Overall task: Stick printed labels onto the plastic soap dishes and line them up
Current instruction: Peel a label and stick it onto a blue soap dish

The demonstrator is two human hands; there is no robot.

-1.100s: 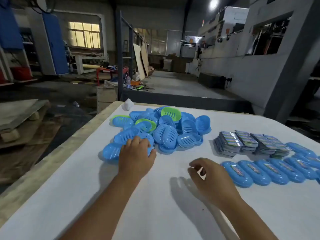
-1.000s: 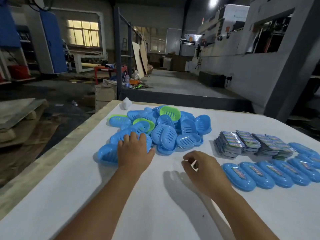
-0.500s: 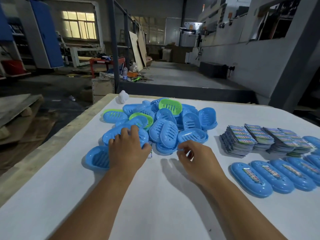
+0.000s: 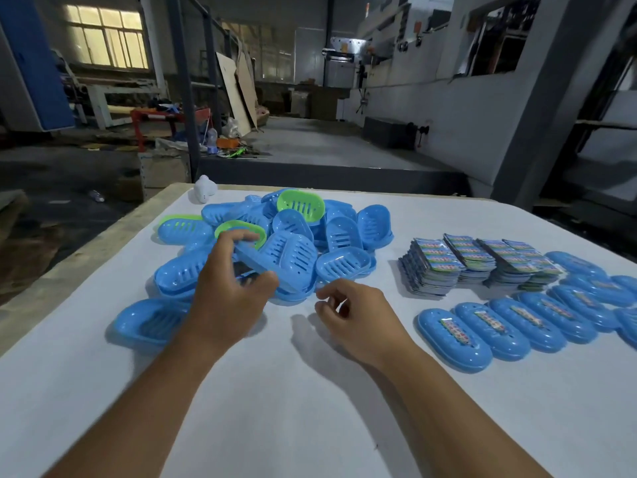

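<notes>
We're in a dim workshop.
Upper left, a lit window point(image 4: 107, 41); grey concrete floor point(image 4: 320, 139) runs past leaning boards point(image 4: 238, 91).

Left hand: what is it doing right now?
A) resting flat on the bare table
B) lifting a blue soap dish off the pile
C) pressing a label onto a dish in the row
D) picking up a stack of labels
B: the left hand grips a tilted blue soap dish, raised at the pile's near edge.
</notes>
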